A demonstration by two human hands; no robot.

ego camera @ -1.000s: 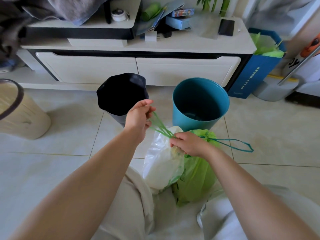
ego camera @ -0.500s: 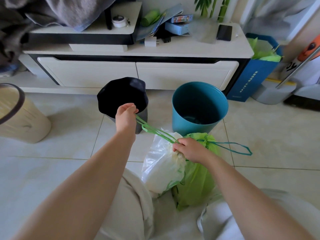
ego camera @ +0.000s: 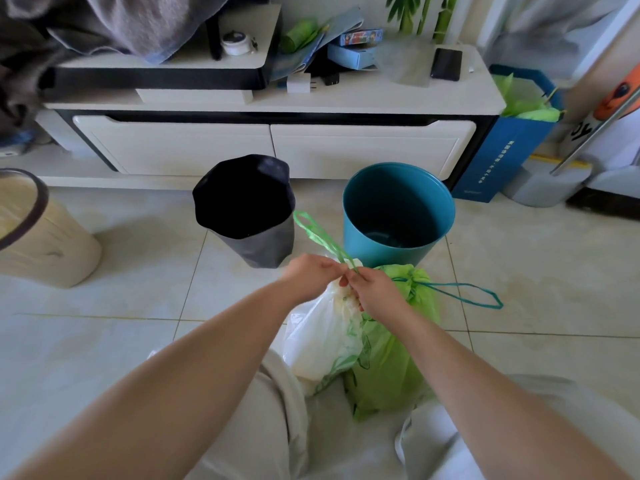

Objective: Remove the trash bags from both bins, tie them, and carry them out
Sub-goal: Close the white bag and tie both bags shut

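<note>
A white trash bag [ego camera: 322, 337] stands on the floor between my knees, its neck gathered. My left hand [ego camera: 313, 277] and my right hand [ego camera: 375, 292] meet at that neck, both pinching its green drawstring [ego camera: 317, 233], whose loop sticks up and to the left. Beside it on the right leans a green trash bag [ego camera: 391, 362], cinched, with a teal drawstring loop [ego camera: 474, 296] lying on the tiles. Behind the bags stand a black bin [ego camera: 256, 244] and a teal bin [ego camera: 398, 216], both without liners.
A low white TV cabinet [ego camera: 277, 147] runs along the back with clutter on top. A beige bin [ego camera: 38, 244] stands at the left edge. A blue paper bag [ego camera: 505, 154] with green plastic sits at the right. Tiled floor lies on both sides.
My left hand let the drawstring slacken and came back from near the black bin to the white bag's neck, meeting my right hand. The green loop now stands free above.
</note>
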